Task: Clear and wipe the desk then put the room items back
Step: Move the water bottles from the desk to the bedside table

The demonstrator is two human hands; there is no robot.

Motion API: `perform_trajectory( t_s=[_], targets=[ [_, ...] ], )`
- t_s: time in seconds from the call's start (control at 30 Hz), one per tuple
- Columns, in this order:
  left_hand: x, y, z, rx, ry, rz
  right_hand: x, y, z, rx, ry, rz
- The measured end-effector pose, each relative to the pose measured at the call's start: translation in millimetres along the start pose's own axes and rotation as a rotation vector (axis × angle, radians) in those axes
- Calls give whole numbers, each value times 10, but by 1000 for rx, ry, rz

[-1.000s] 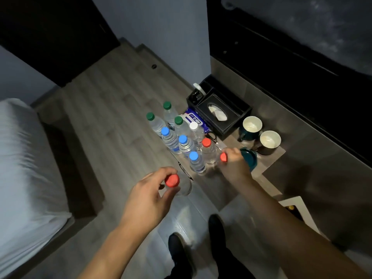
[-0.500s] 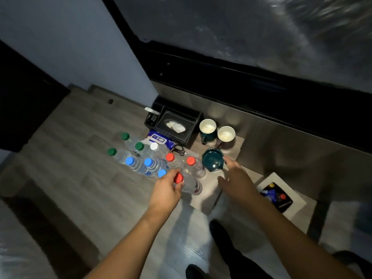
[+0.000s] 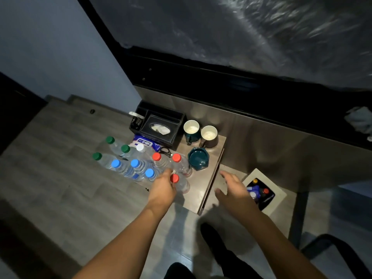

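Several water bottles with green, blue, white and red caps stand clustered on the floor (image 3: 60,158). My left hand (image 3: 163,190) grips the nearest red-capped bottle (image 3: 180,183) by its neck; it stands on a brown board (image 3: 203,190) lying on the floor. My right hand (image 3: 234,191) hovers open above the board's right edge, holding nothing. A black tissue box (image 3: 161,127), two mugs (image 3: 191,128), (image 3: 209,134) and a teal bowl (image 3: 198,158) sit behind the bottles. The dark desk (image 3: 241,83) runs above them.
A white bin (image 3: 279,193) with coloured items inside stands right of the board. A blue wipes pack (image 3: 144,141) and black scissors (image 3: 166,151) lie by the tissue box. A cloth (image 3: 358,119) rests on the desk's right end. My shoes are below; a chair frame is at bottom right.
My right hand let go of its red-capped bottle and drew back open toward the bin. My left hand brought its red-capped bottle down onto the board. The view swung right.
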State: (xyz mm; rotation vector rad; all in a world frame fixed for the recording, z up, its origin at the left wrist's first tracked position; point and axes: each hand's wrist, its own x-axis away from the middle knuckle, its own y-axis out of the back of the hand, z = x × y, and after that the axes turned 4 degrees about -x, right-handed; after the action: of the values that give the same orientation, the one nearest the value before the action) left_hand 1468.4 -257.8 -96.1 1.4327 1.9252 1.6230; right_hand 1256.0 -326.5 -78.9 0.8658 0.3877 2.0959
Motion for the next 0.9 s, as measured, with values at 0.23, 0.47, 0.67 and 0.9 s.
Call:
perform_trajectory(
  t_s=[0.23, 0.47, 0.67, 0.9],
  targets=[
    [460, 450, -63, 68, -193, -151, 283, -41, 473, 81, 113, -77],
    [705, 690, -434, 131, -625, -316, 1002, 195, 536, 33, 61, -429],
    [1220, 290, -1353, 119, -932, -191, 2154, 632, 42, 27, -118, -732],
    [2601, -297, -2476, 18, -1384, -29, 3860, 823, -859, -26, -342, -1174]
  ],
)
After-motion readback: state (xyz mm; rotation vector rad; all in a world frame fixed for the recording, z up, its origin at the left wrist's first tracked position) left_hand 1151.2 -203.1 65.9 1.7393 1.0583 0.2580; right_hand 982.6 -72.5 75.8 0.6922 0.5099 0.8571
